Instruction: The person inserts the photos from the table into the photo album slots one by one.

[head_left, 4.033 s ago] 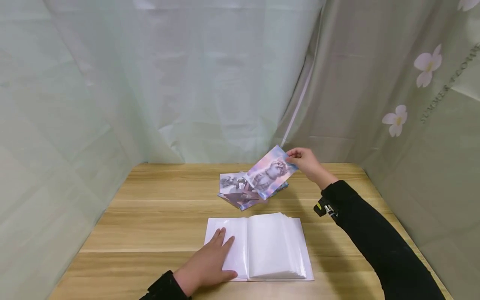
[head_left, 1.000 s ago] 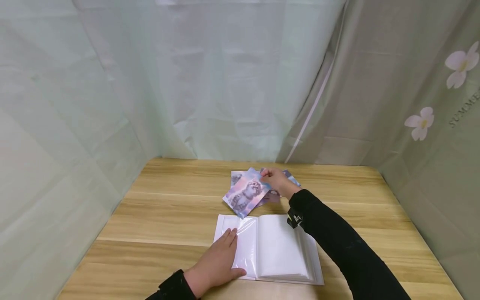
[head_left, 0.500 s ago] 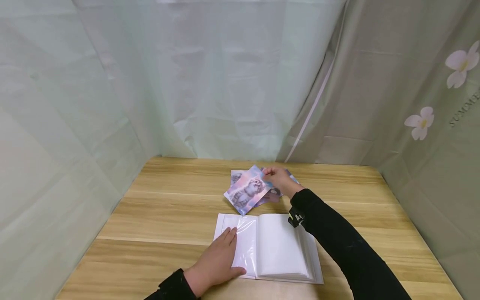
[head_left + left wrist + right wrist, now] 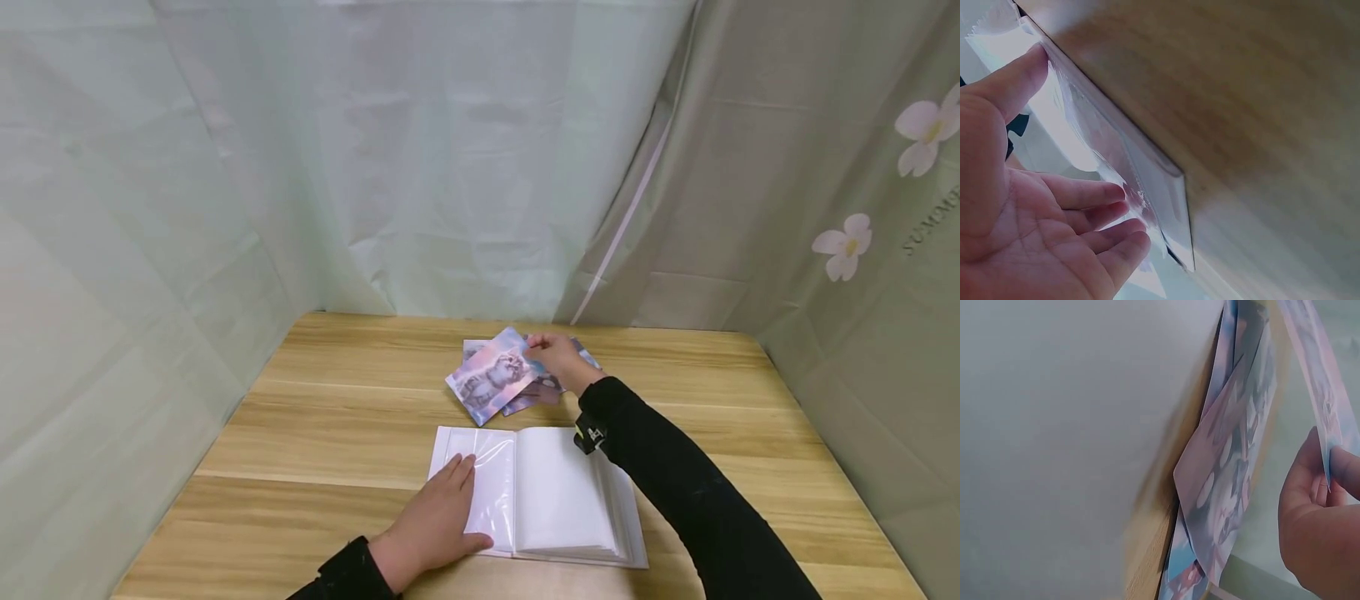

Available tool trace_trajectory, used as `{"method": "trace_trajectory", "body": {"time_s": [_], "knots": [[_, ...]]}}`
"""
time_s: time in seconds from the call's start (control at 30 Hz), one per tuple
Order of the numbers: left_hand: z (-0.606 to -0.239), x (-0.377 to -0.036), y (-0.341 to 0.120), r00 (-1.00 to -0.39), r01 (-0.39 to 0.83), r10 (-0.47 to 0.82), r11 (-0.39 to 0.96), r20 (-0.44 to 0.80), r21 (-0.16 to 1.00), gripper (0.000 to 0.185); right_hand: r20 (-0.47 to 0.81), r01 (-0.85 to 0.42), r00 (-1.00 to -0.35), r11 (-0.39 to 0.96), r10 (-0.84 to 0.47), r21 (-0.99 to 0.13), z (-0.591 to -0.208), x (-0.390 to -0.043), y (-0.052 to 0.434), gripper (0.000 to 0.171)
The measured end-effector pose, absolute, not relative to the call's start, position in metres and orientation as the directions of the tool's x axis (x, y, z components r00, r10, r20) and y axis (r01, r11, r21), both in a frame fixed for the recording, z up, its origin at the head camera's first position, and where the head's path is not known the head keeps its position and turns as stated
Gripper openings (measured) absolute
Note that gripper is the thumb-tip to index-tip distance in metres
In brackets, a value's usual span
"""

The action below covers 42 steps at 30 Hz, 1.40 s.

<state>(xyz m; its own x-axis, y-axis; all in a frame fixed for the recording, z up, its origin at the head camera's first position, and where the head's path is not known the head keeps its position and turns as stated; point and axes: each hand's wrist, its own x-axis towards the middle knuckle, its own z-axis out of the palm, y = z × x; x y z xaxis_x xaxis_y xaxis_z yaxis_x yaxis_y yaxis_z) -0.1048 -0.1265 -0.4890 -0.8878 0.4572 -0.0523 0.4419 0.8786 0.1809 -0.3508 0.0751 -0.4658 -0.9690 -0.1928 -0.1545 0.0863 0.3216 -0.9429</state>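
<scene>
A photo album (image 4: 562,492) with white pages and clear sleeves lies spread on the table. My left hand (image 4: 435,527) rests on its left page, fingers extended; the left wrist view shows the thumb and fingertips touching the clear sleeve (image 4: 1094,125). Beyond the album, my right hand (image 4: 558,360) pinches one corner of a pink and blue picture card (image 4: 491,377) printed with a statue-like figure. Thumb and fingers hold that card apart from a loose pile of cards (image 4: 1229,462) in the right wrist view. Part of the pile is hidden behind the held card and hand.
The wooden table (image 4: 300,433) surrounds the album and the pile. Pale curtains (image 4: 465,167) hang behind the table and along both sides. A small dark device (image 4: 590,435) is strapped to my right wrist, above the album's right page.
Compared with four seconds ago, my right hand has brought the card left and lower. Over the last second the card has shifted slightly away from the album. My left hand stays on the page.
</scene>
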Motion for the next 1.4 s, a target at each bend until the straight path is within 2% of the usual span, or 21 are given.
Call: {"method": "trace_trajectory", "body": {"time_s": [0.3, 0.77, 1.17, 1.4], "knots": [[-0.4897, -0.1054, -0.1268, -0.880, 0.461, 0.473, 0.874, -0.049, 0.151, 0.094, -0.203, 0.132, -0.950, 0.281, -0.239, -0.951, -0.4685, -0.3461, 0.0670, 0.008], [-0.4890, -0.1050, -0.1275, -0.884, 0.452, 0.466, 0.875, -0.047, 0.172, 0.093, -0.179, 0.110, -0.964, 0.318, -0.198, -0.942, -0.4660, -0.3470, 0.0671, 0.009], [-0.4884, -0.1043, -0.1272, -0.887, 0.442, 0.459, 0.878, -0.058, 0.182, 0.094, -0.209, 0.125, -0.944, 0.310, -0.255, -0.942, -0.4672, -0.3462, 0.0661, 0.011], [-0.4877, -0.1050, -0.1277, -0.885, 0.446, 0.462, 0.878, -0.062, 0.174, 0.094, -0.223, 0.077, -0.914, 0.395, -0.339, -0.915, -0.4686, -0.3498, 0.0674, 0.008]]}}
